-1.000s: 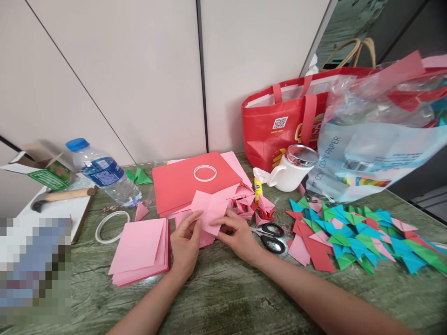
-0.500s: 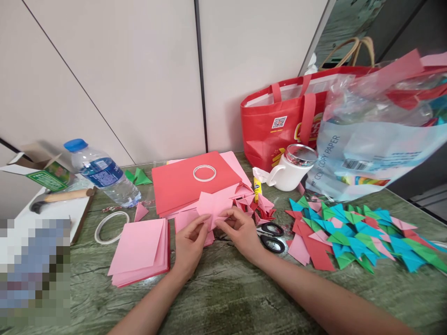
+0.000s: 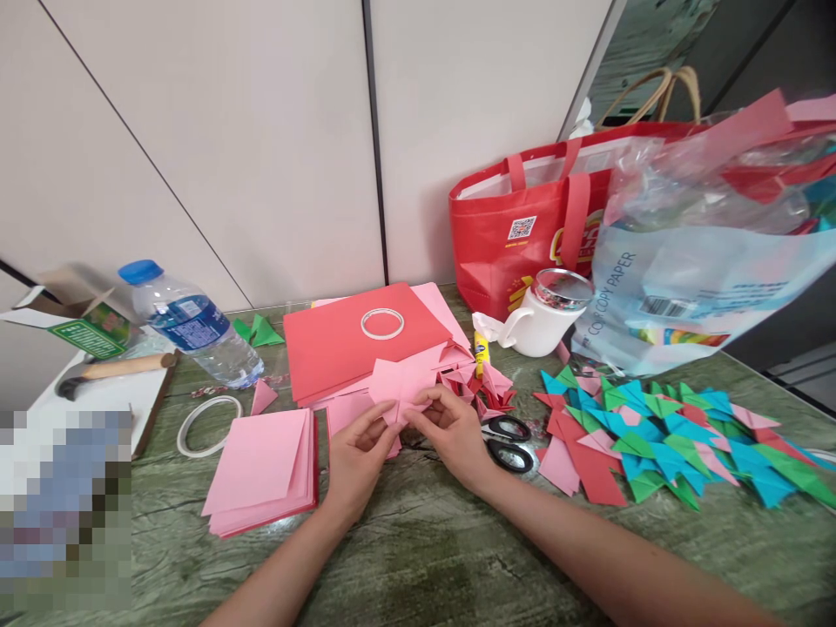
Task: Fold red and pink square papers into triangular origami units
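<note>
Both of my hands pinch a pink sheet of paper (image 3: 400, 385) that is partly folded, held just above the green table. My left hand (image 3: 356, 457) grips its lower left edge with thumb and fingers closed. My right hand (image 3: 450, 435) pinches the lower right part, fingertips almost meeting the left ones. A stack of pink squares (image 3: 261, 466) lies left of my left hand. Black-handled scissors (image 3: 509, 442) lie just right of my right hand. Folded pink and red pieces (image 3: 487, 392) sit behind my right hand.
A red paper stack (image 3: 340, 344) carries a tape ring (image 3: 382, 323); another ring (image 3: 207, 424) lies left. A water bottle (image 3: 189, 324), white mug (image 3: 545, 320), glue stick (image 3: 482, 351), red bag (image 3: 522, 235), plastic bag (image 3: 692, 261) and several coloured folded triangles (image 3: 659, 435) surround the spot.
The pink sheet was flatter and wider a second ago. My fingers have drawn together at its lower middle, folding it inward, and it now stands more bunched.
</note>
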`<move>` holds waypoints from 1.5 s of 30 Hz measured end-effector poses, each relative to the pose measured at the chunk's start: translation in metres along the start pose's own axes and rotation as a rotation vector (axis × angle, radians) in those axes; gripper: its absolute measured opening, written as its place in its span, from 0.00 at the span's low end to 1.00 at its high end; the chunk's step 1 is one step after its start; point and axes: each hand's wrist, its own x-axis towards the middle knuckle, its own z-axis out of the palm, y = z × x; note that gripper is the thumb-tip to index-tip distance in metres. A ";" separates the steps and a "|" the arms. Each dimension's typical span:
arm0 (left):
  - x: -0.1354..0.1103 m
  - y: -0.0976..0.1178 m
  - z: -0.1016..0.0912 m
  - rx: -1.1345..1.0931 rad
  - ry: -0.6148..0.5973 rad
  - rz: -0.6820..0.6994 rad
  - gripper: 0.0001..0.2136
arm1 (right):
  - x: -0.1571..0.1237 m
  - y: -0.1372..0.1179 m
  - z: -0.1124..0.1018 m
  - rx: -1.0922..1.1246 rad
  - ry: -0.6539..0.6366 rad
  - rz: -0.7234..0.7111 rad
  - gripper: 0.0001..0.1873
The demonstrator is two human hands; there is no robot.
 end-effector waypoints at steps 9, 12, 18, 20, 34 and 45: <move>-0.001 0.001 0.000 -0.039 -0.011 0.002 0.14 | 0.000 0.003 0.000 0.044 -0.001 0.023 0.10; -0.001 0.000 0.000 -0.028 -0.010 0.010 0.14 | -0.001 0.002 0.000 0.046 0.001 0.034 0.11; -0.001 0.000 -0.001 0.007 -0.003 0.031 0.13 | -0.001 -0.002 -0.001 -0.049 -0.006 -0.032 0.07; -0.001 0.000 -0.001 0.004 -0.018 0.058 0.11 | -0.001 -0.003 -0.001 -0.071 -0.005 -0.047 0.07; -0.002 0.001 0.000 0.016 -0.049 0.084 0.10 | -0.001 -0.006 0.001 -0.030 -0.002 -0.015 0.08; 0.002 -0.008 -0.003 -0.039 -0.016 0.015 0.12 | -0.002 -0.003 0.002 0.008 -0.056 0.030 0.11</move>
